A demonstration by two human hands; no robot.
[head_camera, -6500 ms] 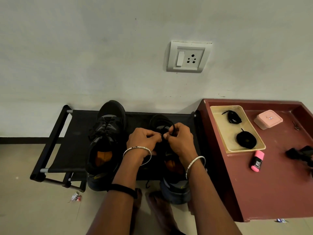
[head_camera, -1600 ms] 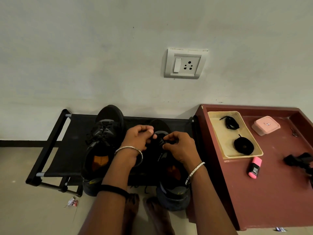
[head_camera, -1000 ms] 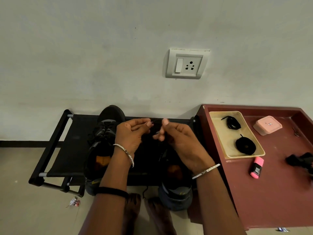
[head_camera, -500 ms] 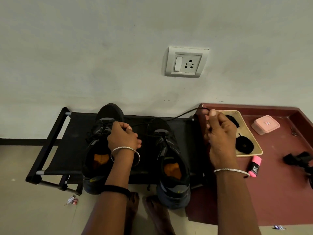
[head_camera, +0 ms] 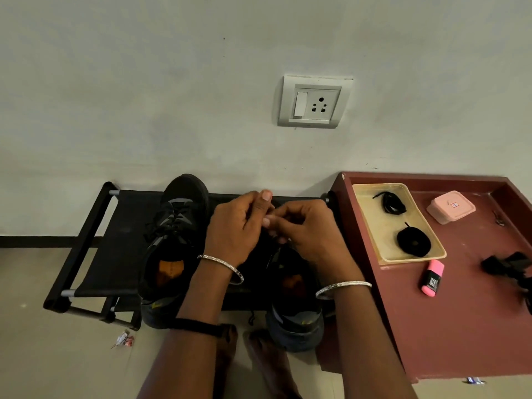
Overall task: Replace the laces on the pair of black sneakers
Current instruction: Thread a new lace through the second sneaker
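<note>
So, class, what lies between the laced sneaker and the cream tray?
In the head view: the left hand and right hand, fingertips together, over the second sneaker.

Left hand [head_camera: 237,226]: back upward, fingers curled, one fingertip raised. Right hand [head_camera: 309,230]: just beside it, fingers curled toward the left hand, fingertips meeting. Anything pinched is hidden. Both forearms extended forward, wrists near-level.
</note>
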